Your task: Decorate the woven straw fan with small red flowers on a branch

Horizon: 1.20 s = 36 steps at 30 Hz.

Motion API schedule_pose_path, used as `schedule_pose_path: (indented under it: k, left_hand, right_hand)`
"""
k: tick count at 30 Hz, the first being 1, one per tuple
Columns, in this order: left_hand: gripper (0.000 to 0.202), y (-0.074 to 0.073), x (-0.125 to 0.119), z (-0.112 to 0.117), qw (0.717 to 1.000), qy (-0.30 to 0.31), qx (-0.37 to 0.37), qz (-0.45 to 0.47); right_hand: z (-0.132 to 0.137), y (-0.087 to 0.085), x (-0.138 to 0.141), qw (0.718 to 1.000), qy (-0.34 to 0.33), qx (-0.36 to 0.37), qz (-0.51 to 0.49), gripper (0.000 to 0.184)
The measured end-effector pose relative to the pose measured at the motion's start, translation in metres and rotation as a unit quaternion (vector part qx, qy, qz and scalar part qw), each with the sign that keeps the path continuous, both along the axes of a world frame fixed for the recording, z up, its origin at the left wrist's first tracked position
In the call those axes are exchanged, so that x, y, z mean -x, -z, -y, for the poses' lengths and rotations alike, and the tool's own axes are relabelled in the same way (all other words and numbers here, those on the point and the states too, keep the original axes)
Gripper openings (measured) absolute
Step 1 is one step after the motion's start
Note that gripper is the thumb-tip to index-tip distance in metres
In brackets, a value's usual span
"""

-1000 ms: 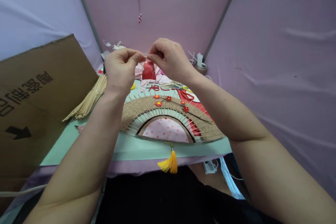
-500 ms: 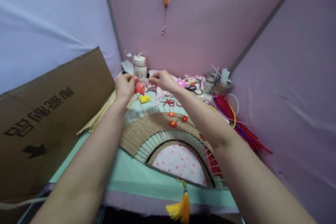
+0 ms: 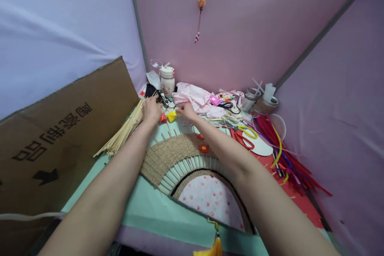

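Note:
My left hand (image 3: 152,110) is closed at the far side of the table, fingers curled over the edge of a small red packet (image 3: 163,118). Just to its right, a small yellow packet (image 3: 172,116) is pinched at its upper right by my right hand (image 3: 186,111). The fingertips are small and partly hidden. Below my forearms lies a woven straw fan (image 3: 168,155) with thin sticks, red flowers (image 3: 203,149) and a dotted cloth half-circle (image 3: 207,196). A yellow tassel (image 3: 216,246) hangs from its lower edge.
Bundled bamboo sticks (image 3: 123,134) lean by a cardboard box (image 3: 75,128) at left. Behind stand a white bottle (image 3: 167,84) and pink cloth (image 3: 192,96). Scissors (image 3: 247,132), a cup (image 3: 250,100) and red and purple pipe cleaners (image 3: 270,140) are at right.
Both hands have come down toward the table. The clear film stretched between them no longer shows, and my right hand is now at the yellow packet. The view has shifted left.

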<state>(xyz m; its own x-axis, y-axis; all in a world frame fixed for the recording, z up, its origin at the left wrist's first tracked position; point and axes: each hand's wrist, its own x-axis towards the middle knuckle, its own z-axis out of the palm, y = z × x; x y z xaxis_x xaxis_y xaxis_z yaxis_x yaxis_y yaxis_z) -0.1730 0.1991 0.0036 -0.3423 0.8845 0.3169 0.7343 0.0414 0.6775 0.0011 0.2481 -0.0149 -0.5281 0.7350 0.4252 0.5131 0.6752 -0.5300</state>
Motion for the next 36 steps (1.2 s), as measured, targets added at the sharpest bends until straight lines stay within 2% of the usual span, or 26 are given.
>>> schedule_pose_path:
  k: [1, 3, 5, 7, 9, 12, 14, 17, 20, 23, 26, 31, 36]
  left_hand:
    - [0.046, -0.003, -0.005, -0.001, 0.999, 0.046, -0.018, 0.015]
    - [0.043, -0.009, -0.016, -0.001, 0.982, 0.158, -0.015, 0.106]
    - [0.038, -0.013, -0.028, 0.000, 0.940, 0.251, 0.017, 0.230]
    - [0.032, -0.016, -0.040, 0.003, 0.901, 0.282, 0.025, 0.328]
    - [0.024, -0.019, -0.055, 0.006, 0.887, 0.258, -0.010, 0.383]
    - [0.011, -0.028, -0.077, 0.013, 0.882, 0.224, -0.079, 0.407]
    - [0.006, -0.035, -0.091, 0.017, 0.875, 0.229, -0.110, 0.412]
    - [0.006, -0.047, -0.106, 0.024, 0.857, 0.268, -0.117, 0.424]
    - [0.006, -0.055, -0.113, 0.027, 0.869, 0.271, -0.130, 0.394]
    - [0.008, -0.058, -0.116, 0.028, 0.893, 0.253, -0.166, 0.333]
    - [0.008, -0.059, -0.119, 0.031, 0.905, 0.237, -0.177, 0.304]
    - [0.005, -0.063, -0.118, 0.038, 0.902, 0.238, -0.171, 0.316]
    - [0.008, -0.065, -0.115, 0.038, 0.905, 0.226, -0.181, 0.311]
  right_hand:
    - [0.001, -0.005, -0.003, 1.000, 0.009, -0.001, -0.007, 0.042]
    - [0.006, -0.017, -0.011, 1.000, 0.007, 0.003, -0.014, 0.031]
    - [0.013, -0.032, -0.022, 1.000, 0.000, 0.005, -0.015, 0.023]
    - [0.023, -0.047, -0.034, 1.000, 0.004, 0.009, -0.022, 0.018]
    - [0.032, -0.061, -0.048, 0.998, 0.013, 0.014, -0.051, 0.014]
    - [0.043, -0.081, -0.066, 0.996, 0.049, 0.002, -0.078, 0.016]
    - [0.048, -0.093, -0.076, 0.996, 0.072, -0.025, -0.036, 0.012]
    - [0.058, -0.109, -0.088, 0.993, 0.085, -0.077, 0.010, 0.013]
    - [0.069, -0.120, -0.095, 0.990, 0.081, -0.106, 0.034, 0.012]
    - [0.077, -0.124, -0.099, 0.989, 0.084, -0.111, 0.047, 0.013]
    - [0.080, -0.123, -0.099, 0.989, 0.089, -0.105, 0.046, 0.013]
    - [0.083, -0.124, -0.098, 0.992, 0.081, -0.085, 0.035, 0.013]
    - [0.088, -0.126, -0.095, 0.993, 0.069, -0.095, 0.029, 0.014]
